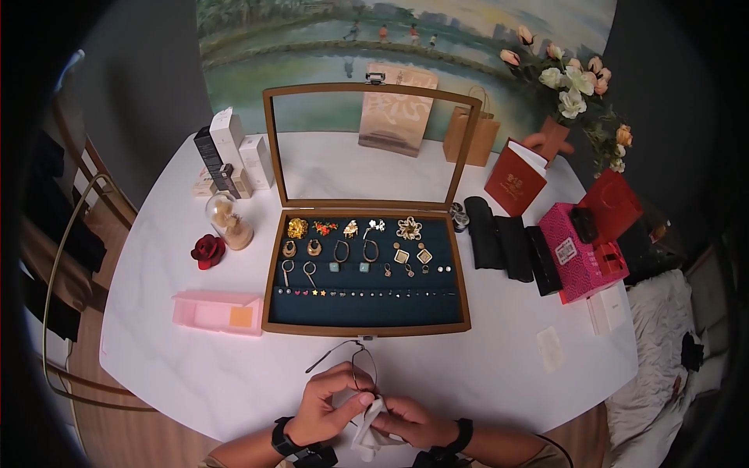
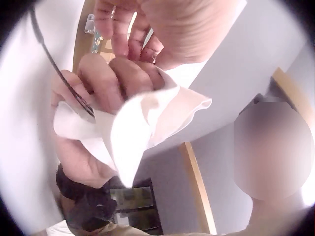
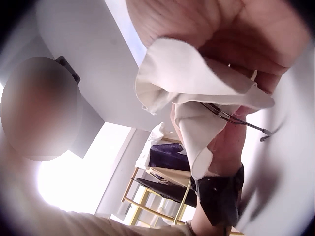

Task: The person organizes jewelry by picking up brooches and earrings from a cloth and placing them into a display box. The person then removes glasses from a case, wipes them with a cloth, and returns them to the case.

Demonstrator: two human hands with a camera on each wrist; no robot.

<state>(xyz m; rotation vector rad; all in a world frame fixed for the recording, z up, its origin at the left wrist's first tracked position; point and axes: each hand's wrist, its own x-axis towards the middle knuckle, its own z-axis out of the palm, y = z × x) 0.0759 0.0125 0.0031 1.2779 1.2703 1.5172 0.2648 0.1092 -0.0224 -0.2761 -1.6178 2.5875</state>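
A pair of thin dark-framed eyeglasses (image 2: 58,71) is between the hands, near the front of the table. My left hand (image 1: 331,402) grips the frame, with one lens rim and a temple arm sticking out beyond the fingers. A soft white cloth (image 1: 373,437) is bunched in my right hand (image 1: 415,423), whose fingers and thumb pinch it round part of the glasses. In the right wrist view, the folds of cloth hide the covered part, and a temple arm pokes out beside them. Just beyond the hands lies an open jewellery case (image 1: 367,330).
Rows of earrings and brooches fill the case, its clear lid (image 1: 271,148) upright. Left stand a pink tray (image 1: 211,326), a red rose (image 1: 207,251), a glass dome (image 1: 230,221) and boxes. Right are black pouches (image 1: 484,234), a pink box (image 1: 579,257) and a flower vase (image 1: 552,136).
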